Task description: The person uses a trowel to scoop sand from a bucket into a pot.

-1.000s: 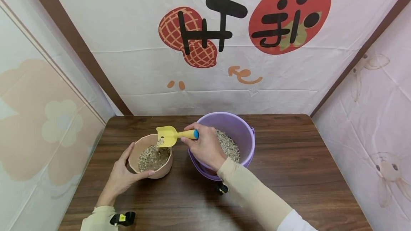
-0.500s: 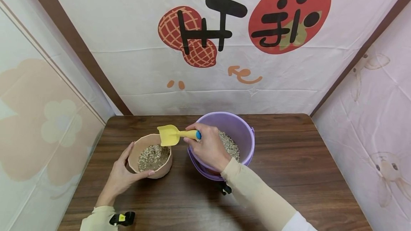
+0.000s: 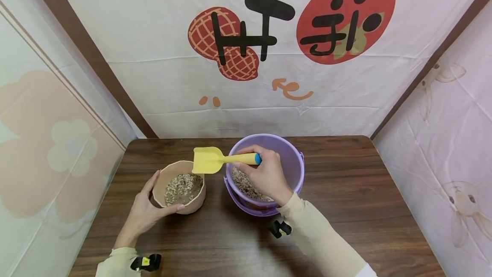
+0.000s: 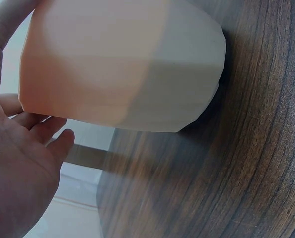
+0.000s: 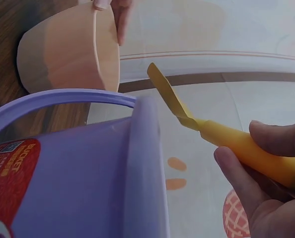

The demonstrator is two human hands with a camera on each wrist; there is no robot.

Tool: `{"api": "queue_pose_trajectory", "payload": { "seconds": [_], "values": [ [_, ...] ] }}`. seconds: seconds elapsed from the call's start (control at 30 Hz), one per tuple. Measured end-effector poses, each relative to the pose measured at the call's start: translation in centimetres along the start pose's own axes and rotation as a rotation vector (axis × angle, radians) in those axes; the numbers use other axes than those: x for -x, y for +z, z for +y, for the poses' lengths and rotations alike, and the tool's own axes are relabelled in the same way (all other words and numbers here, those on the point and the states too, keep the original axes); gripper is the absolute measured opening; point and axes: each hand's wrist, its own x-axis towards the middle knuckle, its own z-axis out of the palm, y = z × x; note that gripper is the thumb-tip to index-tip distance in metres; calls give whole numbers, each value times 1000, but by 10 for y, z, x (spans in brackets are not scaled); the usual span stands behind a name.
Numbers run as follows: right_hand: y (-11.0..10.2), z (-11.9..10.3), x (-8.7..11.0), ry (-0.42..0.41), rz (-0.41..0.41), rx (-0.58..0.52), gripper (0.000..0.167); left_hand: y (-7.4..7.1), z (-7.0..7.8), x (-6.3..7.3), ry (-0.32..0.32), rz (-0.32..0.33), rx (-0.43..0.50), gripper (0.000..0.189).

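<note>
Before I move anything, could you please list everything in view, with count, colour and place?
Table: 1, dark brown, in front of the person.
Bucket: 1, purple, on the table.
Label: 1, red, on the bucket's side.
Pot: 1, beige, on the table, left of the bucket.
Grit: 2 lots, grey-beige, in pot and bucket.
Shovel: 1, yellow with blue handle end, in the right hand.
Printed cloths: 3, pale, behind and beside the table.
Strips: 2, brown, at the back cloth's edges.
Wrist devices: 2, black, one by each wrist.
Sleeves: 2, beige, on both arms.
Hands: 2, bare, left gripping the pot, right holding the shovel.
</note>
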Motion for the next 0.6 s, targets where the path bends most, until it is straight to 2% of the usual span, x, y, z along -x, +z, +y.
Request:
{"api": "queue_pose_trajectory", "payload": {
  "seconds": [0.23, 0.43, 0.6],
  "values": [
    [-14, 1, 5, 63, 10, -122, 23, 0, -1, 0, -1, -1, 25, 128],
    [-28, 2, 9, 89, 20, -153, 24, 0, -1, 0, 5, 5, 14, 128],
    [-39, 2, 13, 152, 38, -211, 22, 1, 0, -1, 4, 9, -2, 129]
  ]
}}
